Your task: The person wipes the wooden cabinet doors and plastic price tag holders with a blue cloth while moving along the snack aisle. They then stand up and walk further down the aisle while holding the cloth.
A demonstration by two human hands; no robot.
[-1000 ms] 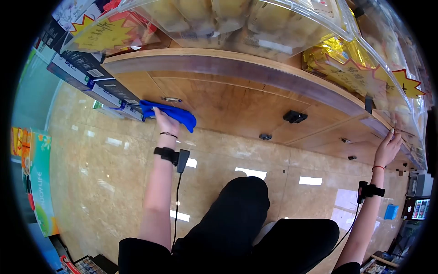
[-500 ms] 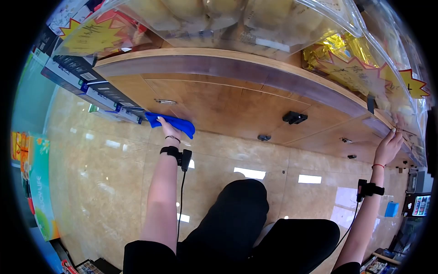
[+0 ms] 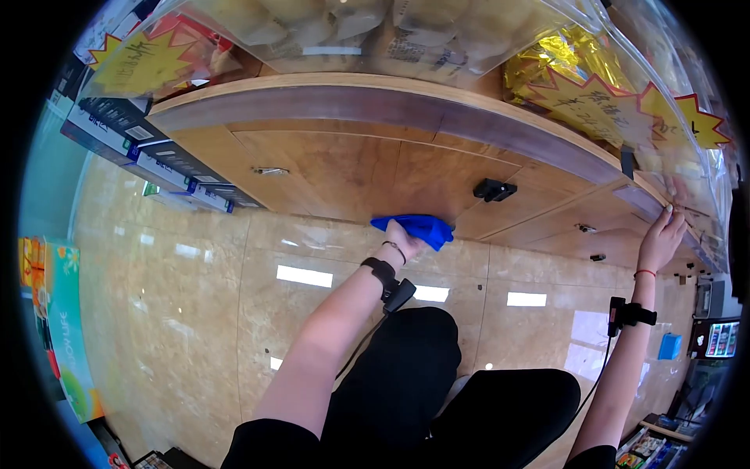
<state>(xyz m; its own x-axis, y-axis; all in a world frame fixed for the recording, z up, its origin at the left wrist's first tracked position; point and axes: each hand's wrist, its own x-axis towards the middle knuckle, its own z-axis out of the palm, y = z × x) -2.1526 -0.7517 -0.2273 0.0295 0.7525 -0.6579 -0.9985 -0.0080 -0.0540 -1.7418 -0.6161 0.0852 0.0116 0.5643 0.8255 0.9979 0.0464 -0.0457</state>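
My left hand [image 3: 404, 237] is closed on a blue cloth [image 3: 422, 227], pressed low against the wooden cabinet front [image 3: 328, 168], near where it meets the floor. Part of the cloth hangs out past the fingers to the right. At the far right, my right hand [image 3: 661, 241] grips the shelf edge [image 3: 655, 194] of the same cabinet, below the clear bins; some of its fingertips are hard to make out there.
Clear plastic bins [image 3: 351, 51] of packaged goods stand on top, with yellow star-shaped price tags [image 3: 144, 66]. Stacked boxes [image 3: 168, 168] are at the cabinet's left end. A black latch [image 3: 494, 190] sticks out of the front. Shiny tiled floor [image 3: 180, 313] lies below.
My left hand has swept the blue cloth to the right along the bottom of the cabinet front. My right hand stays at the shelf edge. The view has shifted slightly.
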